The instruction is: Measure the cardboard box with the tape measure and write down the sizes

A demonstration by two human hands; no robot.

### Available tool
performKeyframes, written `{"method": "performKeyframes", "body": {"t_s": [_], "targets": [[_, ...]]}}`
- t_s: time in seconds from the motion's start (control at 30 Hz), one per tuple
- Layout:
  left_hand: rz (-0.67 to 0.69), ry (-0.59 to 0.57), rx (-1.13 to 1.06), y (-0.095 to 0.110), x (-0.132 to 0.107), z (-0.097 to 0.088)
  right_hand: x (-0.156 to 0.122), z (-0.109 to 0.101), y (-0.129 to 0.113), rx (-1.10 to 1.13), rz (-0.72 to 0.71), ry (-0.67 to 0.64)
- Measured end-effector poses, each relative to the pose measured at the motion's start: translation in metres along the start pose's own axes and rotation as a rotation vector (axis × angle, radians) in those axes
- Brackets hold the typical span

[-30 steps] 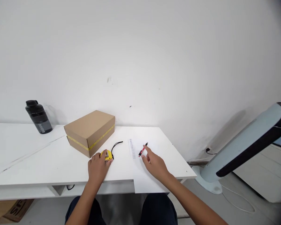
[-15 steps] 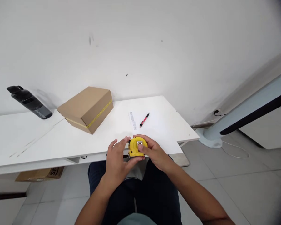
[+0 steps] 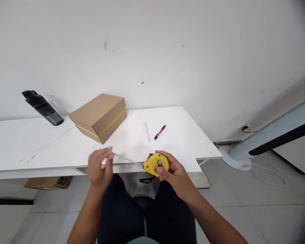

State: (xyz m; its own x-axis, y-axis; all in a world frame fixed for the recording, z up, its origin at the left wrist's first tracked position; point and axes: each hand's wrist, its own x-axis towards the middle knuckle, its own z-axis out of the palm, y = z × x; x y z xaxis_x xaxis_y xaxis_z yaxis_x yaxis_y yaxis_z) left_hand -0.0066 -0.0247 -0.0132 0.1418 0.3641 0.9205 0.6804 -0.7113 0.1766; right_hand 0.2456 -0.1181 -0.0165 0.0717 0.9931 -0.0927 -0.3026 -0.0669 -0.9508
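My right hand grips a yellow tape measure just in front of the white table's front edge. My left hand pinches the end of the tape blade, drawn out to the left of the case. A black strap hangs below the case. On the table behind stand a brown cardboard box with a yellow band around it, a sheet of paper with a printed strip, and a red pen lying on the paper.
A black water bottle stands at the table's back left by the white wall. A pale blue and black lamp-like stand rises from the tiled floor at right. Another cardboard box lies under the table.
The tape measure went from the table into both hands near my lap. Now my left hand has drawn the blade out to the left while my right hand keeps the case.
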Motion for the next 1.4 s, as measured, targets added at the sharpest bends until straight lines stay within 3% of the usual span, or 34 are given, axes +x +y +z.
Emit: {"method": "performKeyframes", "body": {"t_s": [0.07,0.17,0.33,0.47,0.57,0.67,0.77,0.87,1.03,1.17,1.3,1.4], "targets": [[-0.033,0.052,0.100,-0.037,0.022,-0.008,-0.001,-0.003,0.002,-0.023,-0.024,0.058],[-0.181,0.012,0.153,-0.092,0.064,-0.021,0.002,-0.003,0.005,-0.058,-0.045,0.105],[-0.488,-0.092,0.165,-0.168,0.124,-0.021,0.016,0.022,0.009,-0.213,-0.159,0.131],[-0.668,-0.196,0.153,-0.211,0.139,-0.010,0.045,0.057,0.004,-0.511,-0.314,0.207],[-0.796,-0.249,0.139,-0.227,0.136,-0.005,0.085,0.085,-0.011,-0.571,-0.493,0.176],[-0.838,-0.304,0.091,-0.224,0.129,-0.004,0.133,0.110,-0.028,-0.498,-0.584,0.091],[-0.818,-0.363,0.001,-0.209,0.117,-0.005,0.170,0.127,-0.036,-0.407,-0.556,0.013],[-0.807,-0.388,-0.095,-0.189,0.102,-0.007,0.187,0.132,-0.031,-0.304,-0.541,0.061],[-0.841,-0.480,-0.272,-0.160,0.088,-0.011,0.196,0.127,-0.026,-0.007,-0.488,0.245],[-0.838,-0.608,-0.366,-0.129,0.082,-0.018,0.197,0.120,-0.033,0.106,-0.434,0.255],[-0.813,-0.650,-0.314,-0.097,0.076,-0.035,0.177,0.109,-0.038,0.091,-0.385,0.253],[-0.687,-0.786,-0.130,-0.079,0.075,-0.050,0.154,0.102,-0.041,0.099,-0.324,0.242]]}}
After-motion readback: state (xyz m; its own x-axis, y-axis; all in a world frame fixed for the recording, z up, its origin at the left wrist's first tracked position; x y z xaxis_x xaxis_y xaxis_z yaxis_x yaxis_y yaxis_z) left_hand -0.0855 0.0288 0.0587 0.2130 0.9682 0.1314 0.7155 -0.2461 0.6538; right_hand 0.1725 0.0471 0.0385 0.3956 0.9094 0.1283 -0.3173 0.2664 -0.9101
